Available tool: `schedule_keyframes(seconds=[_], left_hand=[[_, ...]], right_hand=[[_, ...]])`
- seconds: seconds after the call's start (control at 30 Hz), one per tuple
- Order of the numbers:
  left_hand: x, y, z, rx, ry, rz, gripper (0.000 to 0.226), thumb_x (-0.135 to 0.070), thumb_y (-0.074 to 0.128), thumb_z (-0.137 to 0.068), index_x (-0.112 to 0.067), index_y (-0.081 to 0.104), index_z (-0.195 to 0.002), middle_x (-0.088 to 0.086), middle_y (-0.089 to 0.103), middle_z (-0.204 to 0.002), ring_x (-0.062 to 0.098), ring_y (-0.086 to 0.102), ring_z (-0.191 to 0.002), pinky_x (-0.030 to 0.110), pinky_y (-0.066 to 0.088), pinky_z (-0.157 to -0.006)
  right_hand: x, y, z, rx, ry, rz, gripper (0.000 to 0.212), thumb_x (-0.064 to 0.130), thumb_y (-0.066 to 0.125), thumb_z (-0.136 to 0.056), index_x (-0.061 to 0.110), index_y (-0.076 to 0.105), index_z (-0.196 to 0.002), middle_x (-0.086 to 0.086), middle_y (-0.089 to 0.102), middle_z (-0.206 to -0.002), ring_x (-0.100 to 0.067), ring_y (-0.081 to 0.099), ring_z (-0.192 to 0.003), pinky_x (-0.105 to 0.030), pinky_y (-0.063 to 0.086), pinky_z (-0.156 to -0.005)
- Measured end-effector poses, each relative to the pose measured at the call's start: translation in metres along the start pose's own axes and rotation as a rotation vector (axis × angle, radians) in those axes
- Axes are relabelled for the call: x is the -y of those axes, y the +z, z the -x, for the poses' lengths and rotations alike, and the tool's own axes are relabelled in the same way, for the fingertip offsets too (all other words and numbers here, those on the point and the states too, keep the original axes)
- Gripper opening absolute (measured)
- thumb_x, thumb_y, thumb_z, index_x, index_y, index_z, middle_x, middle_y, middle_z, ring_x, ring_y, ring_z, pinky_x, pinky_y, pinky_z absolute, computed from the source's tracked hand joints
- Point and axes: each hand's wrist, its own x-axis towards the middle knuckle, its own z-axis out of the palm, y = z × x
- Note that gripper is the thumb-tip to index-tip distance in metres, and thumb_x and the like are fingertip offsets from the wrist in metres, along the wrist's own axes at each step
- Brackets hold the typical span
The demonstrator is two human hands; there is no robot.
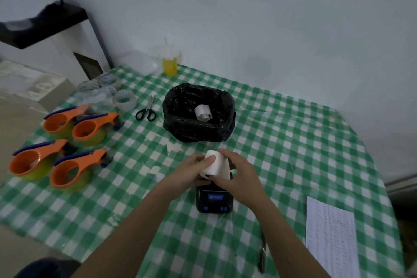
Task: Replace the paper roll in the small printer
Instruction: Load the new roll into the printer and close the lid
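Observation:
A white paper roll (212,163) is held just above the small black printer (214,201), which sits on the green checked tablecloth (282,142) with its blue screen facing me. My left hand (191,170) grips the roll's left side. My right hand (237,172) holds its right side, where a loose paper flap hangs down toward the printer's top. The printer's paper bay is hidden behind my hands. Another small white roll (202,112) lies inside the black bag-lined bin (198,113) beyond the printer.
Several orange tape dispensers (61,142) stand at the left, with clear tape rolls (108,92) and black-handled scissors (146,108) behind them. A yellow drink cup (170,63) is at the back edge. A printed sheet (331,239) and a pen (262,255) lie at the near right.

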Motion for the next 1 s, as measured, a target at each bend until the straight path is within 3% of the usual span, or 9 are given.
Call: schedule_keyframes(seconds=[0.13, 0.27, 0.33, 0.43, 0.5, 0.57, 0.73, 0.83, 1.0], left_hand=[[-0.002, 0.004, 0.001, -0.04, 0.041, -0.1, 0.044, -0.027, 0.063, -0.085, -0.013, 0.045, -0.123, 0.011, 0.059, -0.122, 0.021, 0.066, -0.097, 0.023, 0.059, -0.073], [-0.003, -0.001, -0.004, -0.032, 0.005, -0.093, 0.051, -0.025, 0.06, -0.087, -0.007, 0.045, -0.131, 0.015, 0.058, -0.126, 0.024, 0.063, -0.106, 0.027, 0.057, -0.077], [-0.003, -0.004, -0.004, -0.006, 0.001, -0.099, 0.05, -0.025, 0.06, -0.087, -0.007, 0.046, -0.13, 0.014, 0.059, -0.124, 0.022, 0.063, -0.105, 0.025, 0.057, -0.074], [-0.006, -0.004, -0.004, 0.056, 0.011, -0.125, 0.044, -0.023, 0.059, -0.087, -0.009, 0.051, -0.128, 0.011, 0.063, -0.118, 0.02, 0.064, -0.101, 0.025, 0.056, -0.075], [-0.007, -0.003, -0.003, 0.097, 0.016, -0.14, 0.038, -0.02, 0.059, -0.087, -0.01, 0.054, -0.124, 0.007, 0.064, -0.111, 0.019, 0.064, -0.098, 0.026, 0.056, -0.077], [-0.007, -0.001, -0.002, 0.143, 0.013, -0.153, 0.032, -0.017, 0.058, -0.088, -0.013, 0.055, -0.12, 0.004, 0.064, -0.108, 0.016, 0.064, -0.096, 0.024, 0.055, -0.078], [-0.006, -0.003, -0.008, 0.22, -0.029, -0.136, 0.039, -0.022, 0.056, -0.09, -0.011, 0.054, -0.127, 0.007, 0.062, -0.111, 0.019, 0.061, -0.1, 0.028, 0.054, -0.082], [-0.004, -0.005, -0.014, 0.226, -0.062, -0.179, 0.038, -0.026, 0.056, -0.089, -0.011, 0.054, -0.125, 0.008, 0.062, -0.109, 0.019, 0.064, -0.095, 0.028, 0.056, -0.08], [-0.001, -0.004, -0.026, 0.206, -0.091, -0.135, 0.022, -0.026, 0.057, -0.09, -0.013, 0.057, -0.107, 0.009, 0.061, -0.106, 0.021, 0.064, -0.095, 0.033, 0.055, -0.086]], right_hand=[[0.003, 0.001, 0.001, -0.002, -0.003, -0.026, 0.077, 0.044, 0.077, -0.068, 0.04, 0.038, -0.134, 0.01, 0.051, -0.132, -0.007, 0.049, -0.117, -0.032, 0.048, -0.097], [-0.001, -0.016, 0.006, 0.203, -0.058, -0.039, 0.088, 0.037, 0.084, -0.061, 0.051, 0.032, -0.13, 0.019, 0.038, -0.136, -0.002, 0.043, -0.122, -0.023, 0.042, -0.101], [-0.005, -0.019, 0.007, 0.216, -0.121, 0.104, 0.067, 0.031, 0.08, -0.068, 0.041, 0.045, -0.124, 0.017, 0.035, -0.14, -0.005, 0.043, -0.124, -0.03, 0.043, -0.104], [-0.008, -0.019, 0.003, 0.087, -0.188, 0.138, 0.023, 0.023, 0.074, -0.076, 0.021, 0.066, -0.097, 0.012, 0.047, -0.133, -0.005, 0.05, -0.115, -0.029, 0.046, -0.099], [-0.006, -0.021, -0.001, 0.049, -0.174, 0.073, 0.01, 0.02, 0.073, -0.077, 0.019, 0.068, -0.085, 0.011, 0.05, -0.132, -0.003, 0.052, -0.113, -0.019, 0.043, -0.096], [-0.004, -0.022, -0.004, 0.075, -0.133, 0.008, 0.012, 0.017, 0.073, -0.078, 0.027, 0.065, -0.076, 0.016, 0.051, -0.132, 0.002, 0.049, -0.117, -0.011, 0.038, -0.097], [-0.002, -0.016, -0.007, 0.107, -0.03, -0.146, 0.034, 0.012, 0.072, -0.077, 0.041, 0.058, -0.065, 0.026, 0.06, -0.108, 0.0, 0.061, -0.103, -0.031, 0.052, -0.094], [-0.005, -0.014, -0.009, 0.089, -0.02, -0.071, 0.033, 0.018, 0.071, -0.079, 0.041, 0.053, -0.065, 0.015, 0.066, -0.107, -0.011, 0.062, -0.099, -0.04, 0.052, -0.09], [-0.018, -0.011, -0.011, 0.097, -0.006, 0.02, 0.024, 0.023, 0.066, -0.082, 0.035, 0.048, -0.07, 0.002, 0.064, -0.105, -0.017, 0.059, -0.099, -0.043, 0.051, -0.087]])
